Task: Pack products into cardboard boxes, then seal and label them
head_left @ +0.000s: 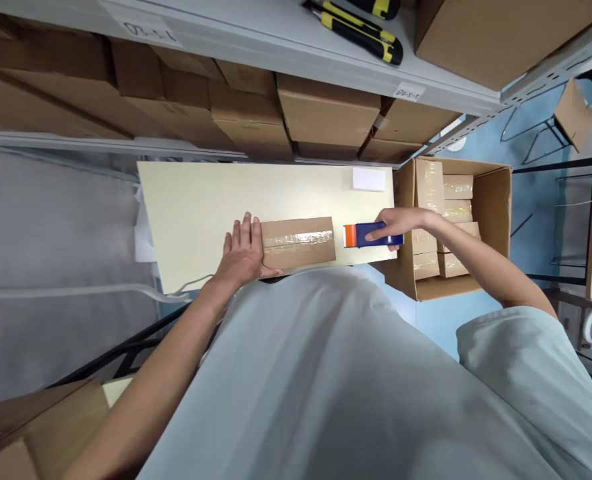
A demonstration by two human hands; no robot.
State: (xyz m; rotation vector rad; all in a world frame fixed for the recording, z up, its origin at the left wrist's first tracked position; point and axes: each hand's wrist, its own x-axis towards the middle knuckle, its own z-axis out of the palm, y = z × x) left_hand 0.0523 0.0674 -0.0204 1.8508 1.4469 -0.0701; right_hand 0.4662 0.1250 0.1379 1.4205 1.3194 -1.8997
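A small taped cardboard box (300,241) lies on the cream tabletop (276,190), with clear tape running along its top. My left hand (243,255) rests flat against the box's left end, fingers stretched out and thumb along its near edge. Just beyond the box's right end, my right hand (390,227) is closed around a dark blue block-shaped item with an orange end (359,235). That orange end faces the box, and a small gap separates them. What the blue item is, I cannot make out.
A large open carton (493,200) holding several taped boxes stands at the right. Near the tabletop's back edge lies a white pad (369,179). Shelves with cardboard boxes (329,110) rise behind; a black-and-yellow utility knife (361,33) lies on the upper shelf (256,40).
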